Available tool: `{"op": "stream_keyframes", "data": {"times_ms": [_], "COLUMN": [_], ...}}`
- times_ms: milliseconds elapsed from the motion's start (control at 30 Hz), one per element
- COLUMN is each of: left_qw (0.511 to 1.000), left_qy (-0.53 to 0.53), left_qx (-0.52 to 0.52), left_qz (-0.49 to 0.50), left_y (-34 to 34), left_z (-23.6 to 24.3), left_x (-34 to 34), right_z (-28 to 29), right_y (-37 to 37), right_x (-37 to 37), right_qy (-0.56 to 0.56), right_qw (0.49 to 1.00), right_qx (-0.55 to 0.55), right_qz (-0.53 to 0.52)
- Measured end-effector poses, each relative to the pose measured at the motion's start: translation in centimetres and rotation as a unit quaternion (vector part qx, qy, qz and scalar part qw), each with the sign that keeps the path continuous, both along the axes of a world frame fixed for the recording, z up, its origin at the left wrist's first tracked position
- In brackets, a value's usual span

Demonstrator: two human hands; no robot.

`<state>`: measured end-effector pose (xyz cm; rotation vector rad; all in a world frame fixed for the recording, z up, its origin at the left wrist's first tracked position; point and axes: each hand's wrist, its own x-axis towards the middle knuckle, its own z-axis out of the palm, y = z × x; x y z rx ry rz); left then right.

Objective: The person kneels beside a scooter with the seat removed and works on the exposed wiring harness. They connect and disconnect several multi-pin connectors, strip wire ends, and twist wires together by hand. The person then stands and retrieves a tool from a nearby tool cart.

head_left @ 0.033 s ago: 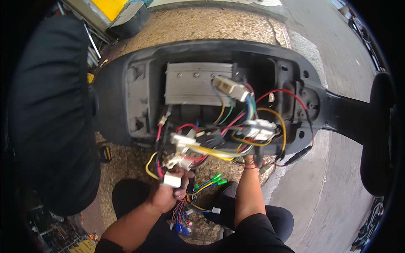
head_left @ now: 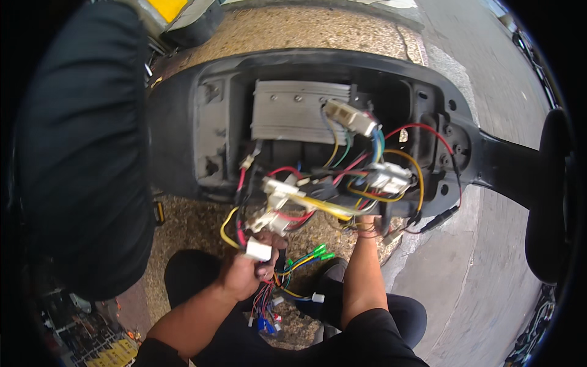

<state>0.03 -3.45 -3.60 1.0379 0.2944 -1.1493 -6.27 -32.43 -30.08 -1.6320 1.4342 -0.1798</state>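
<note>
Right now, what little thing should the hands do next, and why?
Maybe ease the right hand back a little until its fingers show. They're hidden at the near edge of the black housing, and loose yellow wires crowd close by, so something could snag. The left hand is easier to see, beside the white connector.
</note>
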Motion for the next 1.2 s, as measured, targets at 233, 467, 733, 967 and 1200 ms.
{"op": "stream_keyframes", "data": {"times_ms": [233,467,733,967,1200], "left_qw": [0.998,0.991,0.980,0.974,0.975], "left_qy": [0.035,-0.003,-0.038,-0.073,-0.069], "left_qx": [-0.035,-0.121,-0.180,-0.197,-0.189], "left_qz": [0.034,0.058,0.082,0.088,0.089], "left_y": [0.2,2.2,5.5,8.8,6.8], "left_z": [2.1,5.7,11.9,14.4,13.8], "left_x": [-0.5,-1.7,-4.2,-6.1,-8.0], "right_z": [10.5,20.8,36.3,42.4,42.6], "right_y": [4.4,10.1,16.7,18.3,20.2], "right_x": [-3.3,-8.2,-11.5,-11.5,-12.0], "right_qy": [-0.005,-0.032,-0.392,-0.370,-0.364], "right_qw": [0.994,0.993,0.882,0.869,0.855], "right_qx": [0.107,0.098,0.204,0.061,0.065], "right_qz": [-0.014,0.050,0.165,0.323,0.364]}}
